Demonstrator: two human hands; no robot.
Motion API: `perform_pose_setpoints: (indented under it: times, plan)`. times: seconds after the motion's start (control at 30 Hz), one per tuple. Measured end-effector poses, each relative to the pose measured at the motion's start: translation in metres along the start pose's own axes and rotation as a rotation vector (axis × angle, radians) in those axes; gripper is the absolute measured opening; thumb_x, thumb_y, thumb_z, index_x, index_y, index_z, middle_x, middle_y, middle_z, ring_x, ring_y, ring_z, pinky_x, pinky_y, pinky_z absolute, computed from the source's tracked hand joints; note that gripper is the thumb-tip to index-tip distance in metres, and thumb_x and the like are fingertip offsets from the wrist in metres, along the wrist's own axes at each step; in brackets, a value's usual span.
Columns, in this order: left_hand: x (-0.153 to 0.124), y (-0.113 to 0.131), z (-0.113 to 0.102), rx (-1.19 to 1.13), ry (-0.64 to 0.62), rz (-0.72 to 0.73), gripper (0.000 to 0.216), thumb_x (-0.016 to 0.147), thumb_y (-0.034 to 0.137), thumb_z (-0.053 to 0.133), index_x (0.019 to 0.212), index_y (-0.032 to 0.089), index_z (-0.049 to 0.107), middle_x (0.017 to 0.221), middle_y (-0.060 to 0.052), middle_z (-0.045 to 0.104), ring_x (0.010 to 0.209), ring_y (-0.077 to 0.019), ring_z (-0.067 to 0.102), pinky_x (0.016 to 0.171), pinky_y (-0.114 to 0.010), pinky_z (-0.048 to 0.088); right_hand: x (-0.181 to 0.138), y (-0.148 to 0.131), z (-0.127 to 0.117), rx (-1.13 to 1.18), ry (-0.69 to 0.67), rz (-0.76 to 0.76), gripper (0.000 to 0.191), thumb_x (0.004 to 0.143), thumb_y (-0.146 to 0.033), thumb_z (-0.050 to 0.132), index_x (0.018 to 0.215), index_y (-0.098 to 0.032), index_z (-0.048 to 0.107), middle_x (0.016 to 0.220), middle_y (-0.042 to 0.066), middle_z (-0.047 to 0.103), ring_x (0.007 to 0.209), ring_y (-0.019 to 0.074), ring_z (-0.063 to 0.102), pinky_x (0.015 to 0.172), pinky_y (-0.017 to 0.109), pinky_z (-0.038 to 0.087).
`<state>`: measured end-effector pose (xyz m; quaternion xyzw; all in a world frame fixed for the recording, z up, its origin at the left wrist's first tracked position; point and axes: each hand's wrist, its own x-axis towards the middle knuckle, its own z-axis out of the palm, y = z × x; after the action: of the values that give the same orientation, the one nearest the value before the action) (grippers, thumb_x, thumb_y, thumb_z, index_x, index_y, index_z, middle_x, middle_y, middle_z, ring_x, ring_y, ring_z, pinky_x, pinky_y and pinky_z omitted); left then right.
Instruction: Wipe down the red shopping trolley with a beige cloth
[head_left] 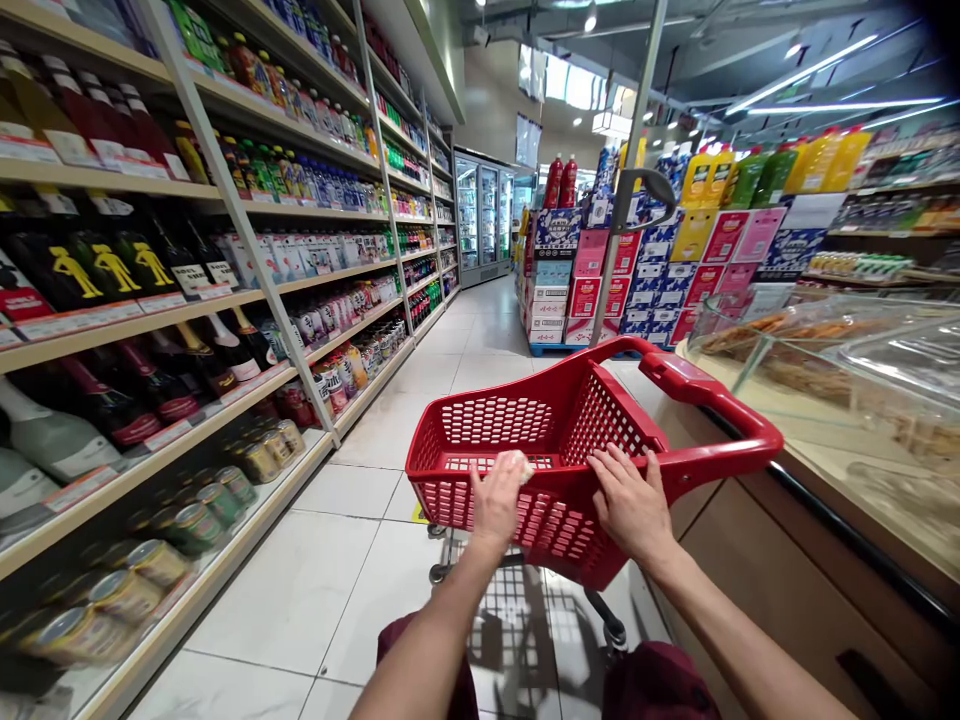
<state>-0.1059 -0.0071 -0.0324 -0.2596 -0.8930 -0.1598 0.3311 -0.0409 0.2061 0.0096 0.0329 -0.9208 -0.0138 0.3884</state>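
A red plastic shopping cart [592, 520] with perforated basket walls stands in front of me, its handle pointing right. My left hand [495, 500] is at the near rim of the basket, fingers closed on a small crumpled white wipe [526, 469] pressed by the rim. Most of that wipe is hidden under the fingers. Farther right on the same rim, my right hand [636, 505] grips the cart, its fingers bent over the edge. The basket's visible inside holds nothing.
Tall drink shelves [247, 210] line the left side. A glass-topped food counter [862, 440] stands close on the right, near the cart handle. Ahead are stacked drink cartons [585, 270] beside a metal post [622, 200]. White floor tiles [300, 580] run along the aisle towards glass-door fridges [487, 210].
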Motion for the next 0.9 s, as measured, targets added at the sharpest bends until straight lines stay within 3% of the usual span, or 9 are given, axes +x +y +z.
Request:
perform_pose_setpoints:
  times: [0.1,0.17,0.3,0.4,0.57,0.7,0.8,0.9]
  plan:
    - [-0.003,-0.033,-0.016,0.029,0.064,-0.142,0.045,0.08,0.003,0.029,0.116,0.019,0.051,0.12,-0.01,0.056,0.114,-0.0235,0.048,0.104,-0.058,0.011,0.001,0.018,-0.008,-0.049,0.036,0.097,0.041,0.071,-0.016,0.043,0.11,-0.014,0.056,0.118,0.009,0.057,0.117,0.0249,0.041,0.103,0.052,0.01]
    - [-0.002,-0.039,-0.017,0.044,0.102,-0.225,0.044,0.08,0.004,0.028,0.115,0.017,0.051,0.118,-0.012,0.057,0.113,-0.0249,0.049,0.103,-0.059,0.011,0.002,0.024,-0.01,-0.062,0.035,0.121,0.039,0.072,-0.017,0.043,0.108,-0.014,0.057,0.114,0.01,0.058,0.114,0.0247,0.043,0.103,0.052,0.01]
    - [0.011,0.009,0.005,-0.014,0.04,-0.097,0.049,0.077,0.001,0.031,0.116,0.023,0.05,0.119,-0.005,0.057,0.116,-0.0177,0.046,0.108,-0.049,0.014,0.007,0.019,-0.006,-0.044,0.013,0.082,0.037,0.072,-0.018,0.045,0.106,-0.014,0.058,0.104,0.009,0.063,0.105,0.0231,0.047,0.104,0.048,0.013]
    - [0.017,0.033,0.014,-0.066,-0.013,0.012,0.054,0.076,0.0,0.032,0.122,0.022,0.044,0.124,-0.005,0.053,0.119,-0.0171,0.043,0.108,-0.052,0.011,0.006,0.016,-0.002,-0.037,0.012,0.054,0.042,0.07,-0.015,0.045,0.111,-0.014,0.055,0.11,0.007,0.061,0.11,0.0222,0.045,0.105,0.046,0.012]
    - [0.012,0.01,0.001,-0.017,0.08,-0.175,0.046,0.08,0.002,0.029,0.118,0.019,0.048,0.119,-0.007,0.057,0.114,-0.0196,0.048,0.106,-0.054,0.016,0.004,0.008,-0.002,-0.021,-0.006,0.06,0.043,0.071,-0.015,0.043,0.113,-0.013,0.054,0.114,0.007,0.059,0.113,0.0222,0.042,0.106,0.046,0.009]
    - [0.02,0.033,0.006,-0.056,0.038,-0.058,0.047,0.079,0.002,0.033,0.12,0.021,0.047,0.122,-0.006,0.055,0.116,-0.0189,0.046,0.106,-0.052,0.019,0.011,0.009,-0.005,-0.02,-0.019,0.057,0.037,0.074,-0.019,0.043,0.108,-0.015,0.058,0.107,0.007,0.062,0.107,0.0229,0.046,0.104,0.047,0.011]
    - [0.024,0.039,0.009,-0.101,-0.007,0.014,0.05,0.078,0.001,0.034,0.119,0.025,0.047,0.122,-0.004,0.055,0.116,-0.0175,0.046,0.105,-0.054,0.018,0.019,0.035,-0.012,-0.078,0.031,0.062,0.034,0.078,-0.025,0.043,0.106,-0.015,0.059,0.109,0.009,0.061,0.106,0.0243,0.046,0.101,0.049,0.016]
    - [0.022,0.021,0.004,-0.107,0.049,-0.122,0.049,0.077,0.0,0.031,0.117,0.02,0.049,0.119,-0.008,0.057,0.113,-0.0205,0.049,0.103,-0.058,0.016,0.023,0.069,-0.019,-0.155,0.111,0.142,0.033,0.081,-0.029,0.04,0.102,-0.014,0.06,0.106,0.011,0.062,0.105,0.0258,0.047,0.099,0.051,0.017]
